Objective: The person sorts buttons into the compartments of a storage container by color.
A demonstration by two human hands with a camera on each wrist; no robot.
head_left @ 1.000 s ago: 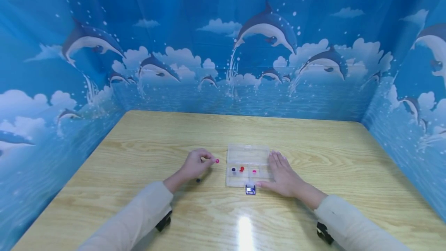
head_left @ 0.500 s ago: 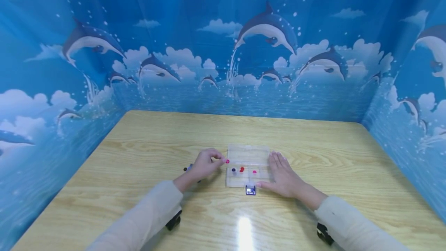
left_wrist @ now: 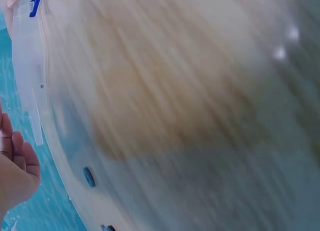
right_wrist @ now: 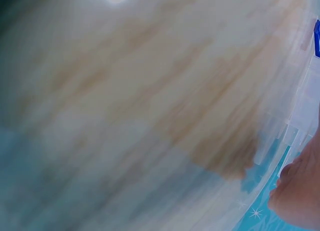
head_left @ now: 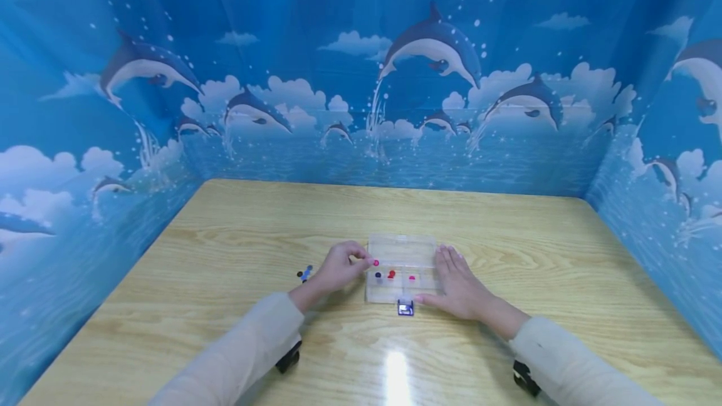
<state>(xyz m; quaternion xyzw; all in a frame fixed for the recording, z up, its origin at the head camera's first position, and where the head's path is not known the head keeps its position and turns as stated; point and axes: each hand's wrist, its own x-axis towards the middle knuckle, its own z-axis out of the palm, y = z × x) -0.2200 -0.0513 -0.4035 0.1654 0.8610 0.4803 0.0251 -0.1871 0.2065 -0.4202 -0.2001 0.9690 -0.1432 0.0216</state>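
Observation:
My left hand (head_left: pixel 341 266) pinches a small pink button (head_left: pixel 376 262) between thumb and fingertips. It hangs over the left part of a clear plastic compartment box (head_left: pixel 402 246), whose lid lies folded back. Inside the box are a dark button (head_left: pixel 378 275), red buttons (head_left: pixel 392 274) and another pink button (head_left: pixel 412 277). A blue clasp (head_left: pixel 405 307) sticks out at the front edge. My right hand (head_left: pixel 458 287) rests along the box's right side, fingers straight, thumb near the front edge. In the left wrist view the curled left hand (left_wrist: pixel 20 171) shows at the edge, its fingertips cut off.
Several blue and dark buttons (head_left: pixel 306 273) lie on the wooden table (head_left: pixel 271 218), left of the box and beside the left wrist. One dark blue button (left_wrist: pixel 89 176) stands out in the left wrist view. A dolphin-print curtain (head_left: pixel 338 161) borders the table behind and at the sides.
My left hand has moved right with the pink button, from beside the box to over its left part. Loose buttons behind the wrist have come into sight. The right hand stays put.

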